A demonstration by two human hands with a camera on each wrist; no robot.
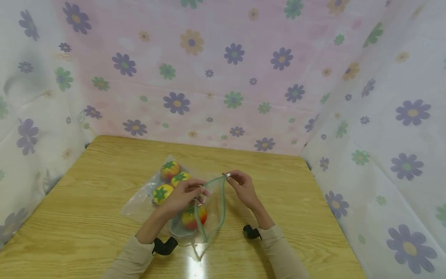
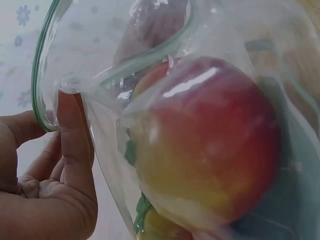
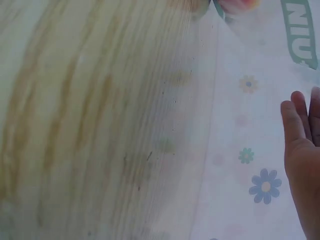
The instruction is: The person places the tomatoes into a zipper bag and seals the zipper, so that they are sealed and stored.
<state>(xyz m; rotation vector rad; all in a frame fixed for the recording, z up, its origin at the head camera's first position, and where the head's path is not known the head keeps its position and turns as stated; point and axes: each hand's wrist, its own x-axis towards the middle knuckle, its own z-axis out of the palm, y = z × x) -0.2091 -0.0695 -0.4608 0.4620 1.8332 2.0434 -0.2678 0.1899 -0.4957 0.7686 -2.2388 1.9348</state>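
Observation:
A clear zip bag [image 1: 139, 203] with a green-edged mouth lies on the table, its mouth raised and spread into a loop. Inside are several tomato-like fruits [image 1: 161, 193], red and yellow with green leafy tops. One red-yellow fruit [image 2: 210, 145] fills much of the left wrist view, just inside the mouth. My left hand [image 1: 184, 195] reaches over the bag and holds its rim between thumb and fingers. At the mouth's far right corner, my right hand [image 1: 245, 190] pinches the small white slider [image 1: 228, 175]. The right wrist view catches only part of that hand, at its right edge.
A wood-grain table [image 1: 278, 178] carries the bag. Flower-printed cloth [image 1: 209, 77] hangs behind it and along both sides. A black camera mount [image 1: 165, 246] is worn on the left wrist, another mount [image 1: 251, 231] on the right.

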